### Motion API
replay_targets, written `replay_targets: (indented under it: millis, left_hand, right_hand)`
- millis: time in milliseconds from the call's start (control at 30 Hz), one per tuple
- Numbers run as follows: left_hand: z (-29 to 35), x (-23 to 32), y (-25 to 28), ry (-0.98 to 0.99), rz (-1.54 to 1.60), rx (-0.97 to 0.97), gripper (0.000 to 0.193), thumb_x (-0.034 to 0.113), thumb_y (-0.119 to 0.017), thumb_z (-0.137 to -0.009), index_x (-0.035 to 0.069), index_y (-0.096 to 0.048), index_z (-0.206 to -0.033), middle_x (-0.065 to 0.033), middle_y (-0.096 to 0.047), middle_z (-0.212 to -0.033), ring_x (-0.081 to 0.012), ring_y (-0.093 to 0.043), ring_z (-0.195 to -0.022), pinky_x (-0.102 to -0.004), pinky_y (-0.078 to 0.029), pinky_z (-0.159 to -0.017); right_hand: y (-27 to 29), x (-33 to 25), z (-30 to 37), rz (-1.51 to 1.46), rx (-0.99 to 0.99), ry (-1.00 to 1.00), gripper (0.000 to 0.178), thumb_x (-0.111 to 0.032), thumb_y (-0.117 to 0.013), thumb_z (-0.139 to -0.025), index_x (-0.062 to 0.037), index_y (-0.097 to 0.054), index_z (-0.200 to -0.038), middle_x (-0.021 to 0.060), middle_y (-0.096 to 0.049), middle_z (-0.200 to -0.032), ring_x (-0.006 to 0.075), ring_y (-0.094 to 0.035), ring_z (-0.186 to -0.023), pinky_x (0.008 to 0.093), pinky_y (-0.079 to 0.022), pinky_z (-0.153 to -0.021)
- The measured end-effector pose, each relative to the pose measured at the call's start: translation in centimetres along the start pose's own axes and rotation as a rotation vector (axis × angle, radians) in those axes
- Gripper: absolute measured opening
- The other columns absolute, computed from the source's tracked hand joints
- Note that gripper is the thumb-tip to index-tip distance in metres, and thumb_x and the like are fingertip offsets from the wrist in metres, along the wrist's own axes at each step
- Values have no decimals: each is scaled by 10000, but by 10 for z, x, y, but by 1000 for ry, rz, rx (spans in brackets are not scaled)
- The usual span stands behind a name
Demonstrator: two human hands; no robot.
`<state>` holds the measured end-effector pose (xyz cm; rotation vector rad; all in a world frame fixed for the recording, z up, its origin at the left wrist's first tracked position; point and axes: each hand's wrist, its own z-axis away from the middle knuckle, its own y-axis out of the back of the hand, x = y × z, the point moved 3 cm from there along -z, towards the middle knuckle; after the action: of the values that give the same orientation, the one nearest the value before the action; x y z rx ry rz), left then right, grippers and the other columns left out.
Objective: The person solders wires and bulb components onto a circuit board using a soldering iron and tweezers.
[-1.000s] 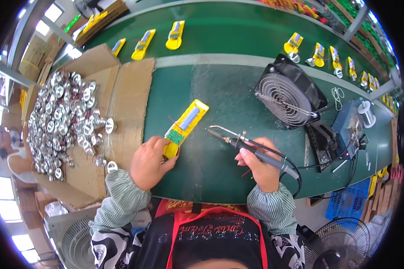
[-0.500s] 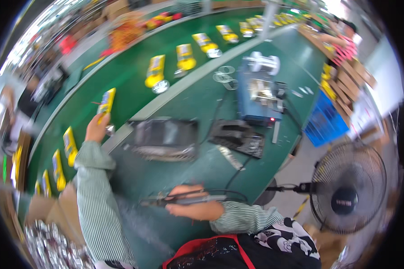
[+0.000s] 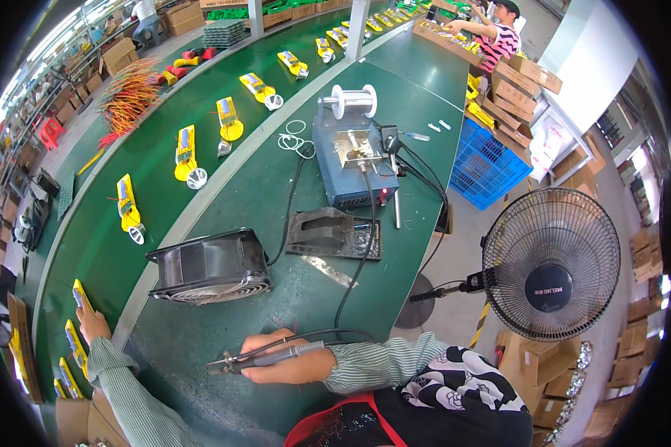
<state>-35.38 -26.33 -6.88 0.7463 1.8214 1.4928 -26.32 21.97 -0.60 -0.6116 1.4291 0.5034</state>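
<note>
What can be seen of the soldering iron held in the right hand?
The soldering iron is a slim, pen-like tool with a grey handle and a dark metal tip that points to the person's left. It lies nearly level, low over the green bench. The right hand is wrapped round its handle. A black cable runs from its rear end up across the bench to the blue soldering station. The tip touches nothing that can be made out.

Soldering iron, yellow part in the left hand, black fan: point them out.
soldering iron [image 3: 276, 358], head view, grey handle.
yellow part [image 3: 80, 296], head view, top face.
black fan [image 3: 209, 266], head view, housing.
</note>
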Motion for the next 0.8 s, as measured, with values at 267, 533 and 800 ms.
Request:
replay_targets:
  millis: [267,533,800]
  left_hand:
    - [142,30,94,-368,120,81,515,35,-447,-853,22,-308,-1349,-229,-348,-1333,-407,-493,-1056,-446,-418,-885]
    - [335,51,152,-519,312,-53,488,-33,-472,-778,18,-431,-1261,-227,-402,-1283,-398,-412,-1189,-489,-328,-999]
    - [369,42,148,-535,392,-259,583,226,-576,-859,-22,-339,-1331,-271,-363,-1334,-411,-400,-1189,-428,-347,-987]
  right_hand:
    - [3,2,8,50,83,72,169,-172,-638,-792,-52,-574,-893,4,-597,-695,93,-565,-626,261,-441,-558]
    - [-2,-13,12,-126,87,157,123,-143,-617,-809,-43,-545,-809,-5,-563,-642,62,-533,-565,227,-419,-495]
    - [-23,-18,21,-216,-7,219,106,-103,-609,-808,-28,-535,-812,13,-566,-628,66,-527,-538,227,-408,-475]
